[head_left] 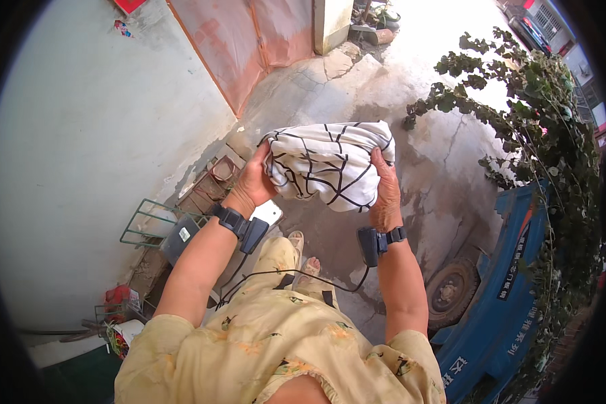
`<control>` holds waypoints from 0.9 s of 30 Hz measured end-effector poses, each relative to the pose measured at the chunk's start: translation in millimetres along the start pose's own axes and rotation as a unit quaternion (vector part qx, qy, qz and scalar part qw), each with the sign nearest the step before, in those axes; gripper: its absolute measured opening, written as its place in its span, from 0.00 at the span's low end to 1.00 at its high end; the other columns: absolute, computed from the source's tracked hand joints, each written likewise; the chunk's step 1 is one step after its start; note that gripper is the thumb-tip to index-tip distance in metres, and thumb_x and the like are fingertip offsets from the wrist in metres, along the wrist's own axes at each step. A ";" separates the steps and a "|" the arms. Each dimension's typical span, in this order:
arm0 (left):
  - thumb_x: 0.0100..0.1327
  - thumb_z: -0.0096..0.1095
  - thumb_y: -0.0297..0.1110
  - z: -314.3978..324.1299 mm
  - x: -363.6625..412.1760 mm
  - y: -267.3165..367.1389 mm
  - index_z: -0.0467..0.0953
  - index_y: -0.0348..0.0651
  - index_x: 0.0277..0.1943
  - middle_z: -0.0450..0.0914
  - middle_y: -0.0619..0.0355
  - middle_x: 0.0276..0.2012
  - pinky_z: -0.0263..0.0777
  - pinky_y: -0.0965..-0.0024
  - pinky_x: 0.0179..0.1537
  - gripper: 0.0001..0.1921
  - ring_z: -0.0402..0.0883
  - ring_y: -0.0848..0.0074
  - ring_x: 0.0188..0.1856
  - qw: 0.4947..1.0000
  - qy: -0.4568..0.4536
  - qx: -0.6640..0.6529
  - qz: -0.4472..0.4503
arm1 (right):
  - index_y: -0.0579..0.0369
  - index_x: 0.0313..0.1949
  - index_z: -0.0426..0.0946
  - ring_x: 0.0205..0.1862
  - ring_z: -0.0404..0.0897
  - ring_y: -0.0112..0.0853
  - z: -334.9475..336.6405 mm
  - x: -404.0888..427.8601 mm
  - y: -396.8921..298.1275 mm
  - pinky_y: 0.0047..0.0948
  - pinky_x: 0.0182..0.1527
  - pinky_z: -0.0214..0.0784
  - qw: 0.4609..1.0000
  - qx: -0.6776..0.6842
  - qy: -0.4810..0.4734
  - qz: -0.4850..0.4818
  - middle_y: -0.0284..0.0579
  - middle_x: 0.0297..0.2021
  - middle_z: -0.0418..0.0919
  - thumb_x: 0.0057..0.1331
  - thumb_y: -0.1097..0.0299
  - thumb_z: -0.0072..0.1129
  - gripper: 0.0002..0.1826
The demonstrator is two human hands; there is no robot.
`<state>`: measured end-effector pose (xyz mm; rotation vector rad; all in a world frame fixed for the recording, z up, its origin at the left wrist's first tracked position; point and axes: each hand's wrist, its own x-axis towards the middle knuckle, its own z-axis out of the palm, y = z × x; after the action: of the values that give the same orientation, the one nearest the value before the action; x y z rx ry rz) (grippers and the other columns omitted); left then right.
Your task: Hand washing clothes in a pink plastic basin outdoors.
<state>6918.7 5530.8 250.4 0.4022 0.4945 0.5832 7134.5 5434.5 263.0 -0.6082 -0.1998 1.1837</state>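
A white cloth with black crossing lines (333, 164) is bunched into a thick folded bundle in front of me, off the ground. My left hand (256, 177) grips its left end, with the fingers partly hidden behind the fabric. At the right end my right hand (387, 187) holds on, thumb on top and the other fingers out of sight underneath. Each wrist wears a black strap with a small box, and a black cable (303, 272) hangs between them. Below the bundle are my sandalled feet on the concrete floor (328, 232).
A blue vehicle (505, 303) with a wheel (453, 293) stands close on my right, under a leafy vine (550, 116). Left runs a white wall (96, 126), with a green wire rack (146, 222) and a grey container (179, 240) below. Ahead is a reddish door (227, 45).
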 end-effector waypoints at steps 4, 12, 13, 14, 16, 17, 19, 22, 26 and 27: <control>0.56 0.46 0.67 17.3 51.7 -7.4 0.65 0.53 0.61 0.68 0.58 0.60 0.50 0.48 0.63 0.36 0.63 0.64 0.62 0.985 -0.098 -0.087 -0.108 | 0.58 0.50 0.72 0.41 0.77 0.25 12.6 56.1 4.7 0.23 0.44 0.71 0.985 -0.133 -0.010 -0.114 0.38 0.41 0.78 0.64 0.72 0.55 0.14; 0.68 0.41 0.42 17.5 243.2 44.9 0.66 0.40 0.55 0.74 0.56 0.48 0.69 0.70 0.54 0.18 0.74 0.72 0.50 0.977 -0.156 -0.137 0.038 | 0.48 0.46 0.76 0.57 0.62 0.50 37.8 187.4 44.9 0.48 0.56 0.54 0.547 -0.728 -0.065 -0.409 0.45 0.55 0.67 0.48 0.70 0.60 0.22; 0.68 0.44 0.37 6.9 271.4 48.9 0.67 0.40 0.53 0.75 0.58 0.47 0.70 0.73 0.51 0.15 0.74 0.75 0.49 0.985 -0.084 -0.148 0.032 | 0.52 0.43 0.77 0.54 0.65 0.50 34.7 227.8 41.1 0.47 0.54 0.56 0.574 -0.688 -0.035 -0.443 0.47 0.50 0.71 0.48 0.73 0.58 0.19; 0.67 0.47 0.37 12.9 290.6 64.5 0.67 0.41 0.53 0.75 0.59 0.47 0.70 0.72 0.52 0.15 0.74 0.76 0.49 0.990 -0.075 -0.111 0.033 | 0.54 0.42 0.77 0.49 0.69 0.48 38.3 264.7 31.3 0.43 0.49 0.62 0.575 -0.697 -0.019 -0.427 0.50 0.42 0.75 0.48 0.76 0.55 0.18; 0.66 0.50 0.35 26.2 326.8 102.5 0.68 0.44 0.52 0.74 0.60 0.48 0.70 0.71 0.52 0.13 0.74 0.76 0.50 0.998 -0.037 -0.059 0.010 | 0.56 0.41 0.76 0.38 0.75 0.45 53.1 334.5 10.5 0.35 0.41 0.68 0.656 -0.664 -0.017 -0.358 0.50 0.34 0.77 0.55 0.76 0.51 0.13; 0.66 0.50 0.38 23.0 347.8 118.5 0.68 0.43 0.53 0.75 0.59 0.49 0.70 0.67 0.54 0.15 0.74 0.74 0.51 0.999 -0.035 -0.037 0.010 | 0.55 0.41 0.75 0.32 0.76 0.42 64.1 364.7 1.2 0.32 0.37 0.70 0.707 -0.650 0.007 -0.279 0.47 0.29 0.78 0.59 0.76 0.51 0.11; 0.66 0.50 0.40 35.3 379.6 148.1 0.68 0.42 0.55 0.75 0.58 0.51 0.69 0.63 0.55 0.18 0.74 0.72 0.52 0.993 -0.100 -0.063 -0.010 | 0.60 0.43 0.75 0.29 0.77 0.30 45.4 420.4 -15.4 0.24 0.34 0.70 0.970 -0.240 0.010 -0.039 0.41 0.33 0.79 0.64 0.73 0.48 0.10; 0.65 0.51 0.42 42.2 421.8 185.2 0.69 0.43 0.54 0.76 0.59 0.49 0.72 0.65 0.51 0.18 0.77 0.72 0.49 0.996 -0.079 -0.043 0.003 | 0.63 0.48 0.72 0.39 0.77 0.25 21.7 458.2 -32.0 0.23 0.39 0.71 0.958 -0.275 0.016 -0.075 0.40 0.41 0.78 0.65 0.69 0.50 0.14; 0.61 0.56 0.35 24.9 495.2 231.7 0.72 0.42 0.51 0.78 0.58 0.46 0.73 0.66 0.50 0.16 0.78 0.72 0.46 0.994 -0.081 -0.064 0.030 | 0.62 0.53 0.67 0.46 0.76 0.33 28.2 514.2 -72.5 0.32 0.47 0.72 0.987 -0.118 0.066 -0.088 0.45 0.47 0.75 0.66 0.68 0.51 0.18; 0.60 0.56 0.32 27.2 512.0 238.6 0.72 0.41 0.49 0.79 0.57 0.44 0.73 0.66 0.49 0.15 0.78 0.72 0.45 0.994 -0.077 -0.064 0.044 | 0.62 0.54 0.66 0.47 0.76 0.33 18.0 531.2 -84.0 0.32 0.48 0.71 0.987 -0.096 0.049 -0.116 0.45 0.48 0.74 0.66 0.68 0.51 0.18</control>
<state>7204.7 6017.9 222.8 0.3454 0.2918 0.6605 7396.8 5903.6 236.3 -0.7887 -0.2964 0.9138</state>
